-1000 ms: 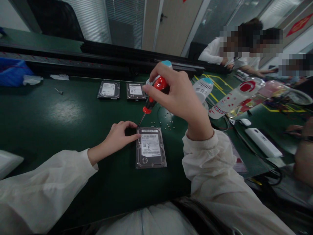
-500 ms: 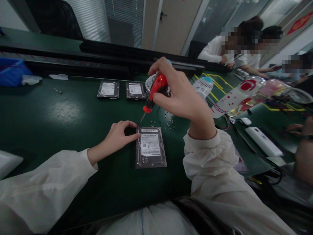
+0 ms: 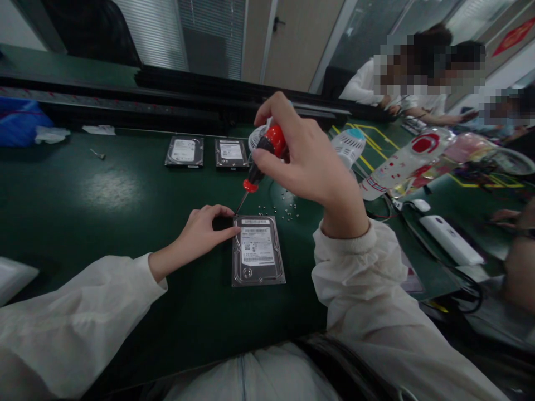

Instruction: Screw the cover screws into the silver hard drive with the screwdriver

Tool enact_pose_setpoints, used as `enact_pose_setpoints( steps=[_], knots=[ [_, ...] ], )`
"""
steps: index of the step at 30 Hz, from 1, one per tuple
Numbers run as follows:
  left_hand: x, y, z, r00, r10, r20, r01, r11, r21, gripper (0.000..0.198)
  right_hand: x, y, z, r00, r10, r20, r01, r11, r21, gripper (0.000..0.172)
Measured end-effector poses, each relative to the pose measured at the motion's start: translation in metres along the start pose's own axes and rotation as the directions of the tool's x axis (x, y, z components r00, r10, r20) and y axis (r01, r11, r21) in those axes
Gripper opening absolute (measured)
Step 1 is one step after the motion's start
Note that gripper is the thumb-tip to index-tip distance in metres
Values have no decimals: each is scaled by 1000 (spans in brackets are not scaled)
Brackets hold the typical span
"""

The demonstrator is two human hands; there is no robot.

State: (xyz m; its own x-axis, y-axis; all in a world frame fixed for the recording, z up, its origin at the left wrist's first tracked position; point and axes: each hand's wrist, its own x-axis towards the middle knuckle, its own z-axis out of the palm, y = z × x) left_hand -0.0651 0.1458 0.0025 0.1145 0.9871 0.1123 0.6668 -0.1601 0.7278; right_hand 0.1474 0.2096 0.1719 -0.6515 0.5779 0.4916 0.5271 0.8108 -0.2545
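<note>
A hard drive (image 3: 257, 250) with a white label lies flat on the green tabletop (image 3: 167, 323) in front of me. My left hand (image 3: 204, 231) grips its upper left corner, thumb on the top face and index finger at the far edge. In my right hand (image 3: 298, 150) is a red and black screwdriver (image 3: 261, 160), tilted, its handle held between thumb and fingers. The shaft's tip meets the drive's upper left corner, close to my left fingertips. Whether a screw sits under the tip I cannot tell. Several small screws (image 3: 288, 211) are scattered just beyond the drive.
Two more hard drives, one on the left (image 3: 184, 151) and one on the right (image 3: 231, 153), lie farther back. White fans (image 3: 349, 146), a patterned bottle (image 3: 401, 161) and a white power strip (image 3: 451, 239) are to the right. Other people sit at the far right.
The screwdriver handle has turned slightly in my right hand, and my right thumb has shifted up and left along it. My left hand and the hard drive stay where they were.
</note>
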Motion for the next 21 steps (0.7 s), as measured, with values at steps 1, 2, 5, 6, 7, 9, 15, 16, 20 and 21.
enact_pose_setpoints(
  steps=[1,2,5,6,7,9,15,16,20,21],
  knots=[
    [0,0,0,1000,-8,2,8,1000,4,47,0,0,0,1000,25,-7,-25,1000,-14,21],
    [0,0,0,1000,-16,5,16,1000,8,47,0,0,1,999,48,-15,-48,999,-26,24],
    [-1,-1,0,1000,-21,11,20,1000,9,47,0,0,0,999,51,-14,-51,999,-18,21],
    [-1,-2,0,1000,-15,9,15,1000,4,46,-1,0,-1,999,36,-4,-36,999,-2,20],
    [-1,-2,0,1000,-7,7,7,1000,-2,45,-1,0,-2,1000,17,6,-17,1000,18,22],
    [-1,-2,1,1000,5,4,-5,1000,-9,45,-2,-1,-3,999,-34,24,33,998,47,27],
    [-1,0,0,1000,2,15,-2,1000,-7,45,-1,-4,2,1000,-6,8,7,997,-79,15],
    [-1,0,-1,1000,0,18,0,1000,-8,45,-1,-5,2,1000,29,-2,-29,993,-110,18],
    [-1,1,-1,1000,-5,15,5,1000,-12,43,-2,-7,1,1000,13,11,-12,993,-115,25],
    [-1,1,-1,1000,-6,14,6,1000,-12,43,-2,-8,0,1000,-11,13,12,995,-102,29]
  ],
)
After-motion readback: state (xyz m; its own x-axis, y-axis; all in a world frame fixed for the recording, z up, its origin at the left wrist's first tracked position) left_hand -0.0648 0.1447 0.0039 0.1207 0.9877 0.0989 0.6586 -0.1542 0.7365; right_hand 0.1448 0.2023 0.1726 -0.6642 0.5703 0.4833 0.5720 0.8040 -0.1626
